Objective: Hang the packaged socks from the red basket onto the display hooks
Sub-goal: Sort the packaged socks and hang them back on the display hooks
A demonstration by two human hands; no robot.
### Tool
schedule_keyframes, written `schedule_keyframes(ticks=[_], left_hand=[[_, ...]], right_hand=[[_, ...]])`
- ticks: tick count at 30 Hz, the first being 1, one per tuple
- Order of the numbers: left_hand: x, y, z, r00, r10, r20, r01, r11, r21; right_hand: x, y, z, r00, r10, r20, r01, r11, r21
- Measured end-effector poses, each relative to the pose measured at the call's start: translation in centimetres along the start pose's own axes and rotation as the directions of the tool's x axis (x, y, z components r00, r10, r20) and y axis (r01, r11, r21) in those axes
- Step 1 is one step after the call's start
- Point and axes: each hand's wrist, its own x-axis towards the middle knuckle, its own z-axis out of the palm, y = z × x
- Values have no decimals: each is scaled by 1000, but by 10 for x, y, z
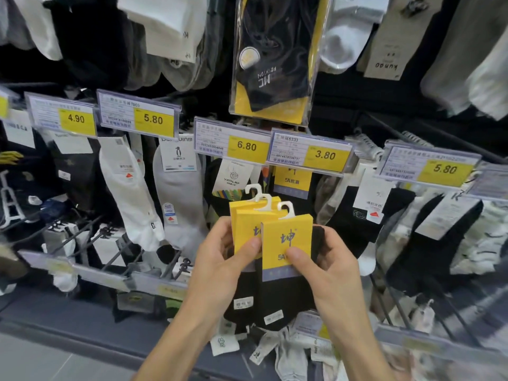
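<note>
Three sock packs (277, 243), fanned, pinched between left hand (222, 259) and right hand (327, 265), thumbs on yellow cards; rear packs mostly hidden.

A dark shop display wall is crowded with hanging socks in white, grey and black. Yellow price tags (153, 119) sit in clear holders on the hook ends. Grey floor (41, 358) shows lower left.

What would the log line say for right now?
left hand: holds rear yellow sock packs | right hand: holds front sock pack | hooks: not hung | 3.80 tag: above
</note>
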Motion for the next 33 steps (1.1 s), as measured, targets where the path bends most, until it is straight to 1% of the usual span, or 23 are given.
schedule_keyframes(ticks=[3, 5, 7, 8, 10, 13, 15, 17, 19, 20, 21, 23, 26, 30, 33], left_hand=[[-3, -2, 5, 999, -36, -6, 35, 998, -52], [-7, -5, 9, 993, -116, 9, 116, 982, -147], [-10, -7, 12, 975, -221, 9, 216, 940, -264], [-10, -7, 13, 975, -224, -1, 214, 934, -287], [-9, -5, 16, 987, -160, -16, 151, 953, -262], [-6, -2, 20, 999, -43, -11, 40, 985, -169], [-4, -1, 17, 997, 1, -78, -11, 992, -124], [-1, 1, 15, 989, 52, -139, -56, 998, -25], [2, 2, 10, 981, 64, -185, -55, 997, 54], [3, 1, 8, 976, 55, -211, -43, 997, 64], [4, 0, 6, 971, 40, -234, -26, 998, 62], [7, -1, 4, 966, 5, -257, 12, 998, 64], [9, -3, 5, 969, -26, -245, 53, 993, 107], [15, -5, 6, 982, -86, -166, 116, 977, 179], [16, -5, 9, 984, -113, -136, 133, 981, 142]], right_hand=[[-1, 2, 1, 998, 31, 54, -32, 999, 8], [-2, 2, 1, 995, 48, 87, -47, 999, -13], [-2, 4, 1, 995, 58, 77, -57, 998, -14], [-2, 5, 1, 997, 58, 59, -57, 998, -3], [-4, 8, 3, 999, 42, 27, -42, 999, 10], [-8, 12, 5, 998, 53, 45, -54, 998, 23], [-7, 14, 4, 997, 76, 26, -76, 997, 31], [1, 14, -3, 996, 71, -54, -68, 997, 42], [15, 17, -14, 981, 61, -185, -52, 997, 54], [24, 18, -19, 969, 56, -239, -46, 998, 47], [34, 19, -23, 961, 45, -272, -40, 999, 24], [54, 18, -28, 955, -8, -296, -15, 997, -77], [83, 17, -27, 964, -74, -254, 21, 979, -205], [107, 15, -17, 988, -76, -134, 44, 973, -228], [115, 16, -10, 991, -98, -95, 73, 969, -237]])
